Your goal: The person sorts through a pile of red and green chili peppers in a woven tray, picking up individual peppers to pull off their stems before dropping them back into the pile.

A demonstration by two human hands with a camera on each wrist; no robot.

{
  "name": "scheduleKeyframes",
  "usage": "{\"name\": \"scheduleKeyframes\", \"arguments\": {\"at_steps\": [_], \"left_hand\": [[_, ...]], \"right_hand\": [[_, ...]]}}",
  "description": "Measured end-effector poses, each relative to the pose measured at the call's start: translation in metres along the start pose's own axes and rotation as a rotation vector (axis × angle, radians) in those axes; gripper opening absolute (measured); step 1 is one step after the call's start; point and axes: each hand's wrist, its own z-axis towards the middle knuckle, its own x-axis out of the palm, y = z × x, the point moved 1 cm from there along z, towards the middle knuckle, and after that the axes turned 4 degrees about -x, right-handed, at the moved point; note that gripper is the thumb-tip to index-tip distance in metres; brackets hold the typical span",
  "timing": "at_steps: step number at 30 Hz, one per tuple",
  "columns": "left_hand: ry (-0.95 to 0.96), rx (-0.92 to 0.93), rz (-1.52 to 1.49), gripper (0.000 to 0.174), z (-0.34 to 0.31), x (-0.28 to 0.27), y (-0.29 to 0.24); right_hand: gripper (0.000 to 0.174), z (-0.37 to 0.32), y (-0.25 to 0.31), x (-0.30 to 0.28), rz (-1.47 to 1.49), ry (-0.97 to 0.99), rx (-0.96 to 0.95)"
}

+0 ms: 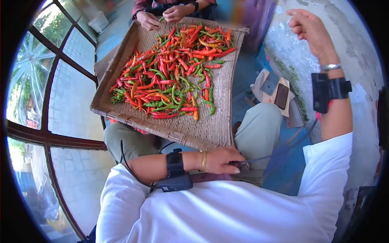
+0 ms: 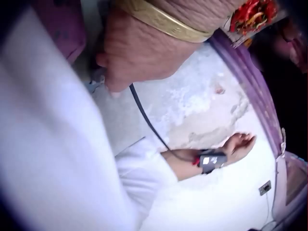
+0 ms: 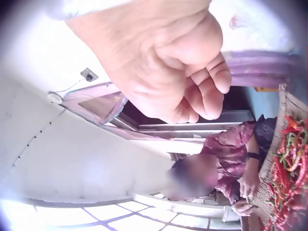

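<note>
My left hand is low by my lap, just beyond the front edge of the woven tray, its fingers curled round a dark cable. That cable runs across to the black camera strapped on my right wrist. A small dark piece at the cable's end pokes out by the left fingers, mostly hidden. Up at the right, in front of the pale wall, my right hand is raised with nothing in it. Its fingers bend loosely toward the palm in the right wrist view.
Red and green chili peppers are heaped on the tray across my knees. Opposite, a person's hands hold a green pepper over the far edge. Two phones lie on a board at the right. Framed windows stand left.
</note>
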Motion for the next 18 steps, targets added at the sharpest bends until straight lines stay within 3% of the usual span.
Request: {"name": "scheduleKeyframes", "arguments": {"at_steps": [1,3,5,7,8,13,16,18], "left_hand": [[0.003,0.007,0.019,0.033,-0.007,-0.004,-0.005],[0.091,-0.164,-0.119,0.023,-0.031,-0.021,-0.014],[0.030,-0.218,-0.052,0.019,-0.059,-0.033,-0.018],[-0.019,-0.425,-0.212,0.019,-0.079,-0.056,-0.036],[-0.056,-0.389,-0.176,0.020,-0.082,-0.071,-0.056],[-0.265,-0.261,-0.197,0.024,-0.081,-0.119,-0.138],[-0.384,-0.234,-0.241,0.026,-0.077,-0.140,-0.131],[-0.490,-0.267,-0.357,0.028,-0.073,-0.147,-0.111]], "right_hand": [[0.027,-0.001,0.010,-0.018,-0.030,-0.042,-0.008],[0.027,-0.005,0.030,-0.049,0.013,-0.118,-0.039],[0.025,-0.006,0.038,-0.075,-0.100,-0.203,-0.079],[0.024,0.003,0.032,-0.102,-0.232,-0.346,-0.007],[0.023,0.008,0.019,-0.107,-0.340,-0.380,-0.033],[0.020,0.004,-0.055,-0.037,-0.130,-0.192,0.184],[0.020,-0.003,-0.116,0.034,-0.071,0.071,0.443],[0.020,-0.009,-0.171,0.078,-0.129,0.196,0.474]]}}
